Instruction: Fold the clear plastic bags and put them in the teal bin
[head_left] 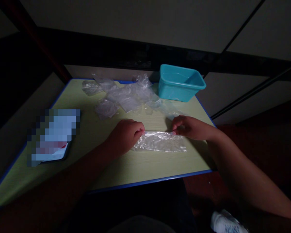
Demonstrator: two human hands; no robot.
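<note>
A crinkled clear plastic bag [160, 143] lies flat near the front of the pale table [147, 166]. Its far edge is pinched at the left part by my left hand [129, 134], with the fingers closed. Farther right along the same edge, my right hand [187, 127] pinches the plastic between thumb and finger. Beyond both hands is a loose heap of clear plastic bags [128, 95], spread over the back of the table.
A turquoise plastic bin [177, 89] stands at the table's back right corner. On the left lies a device with a lit, blurred screen [58, 134]. Something white [226, 223] is on the floor at lower right. Panelled surfaces rise behind the table.
</note>
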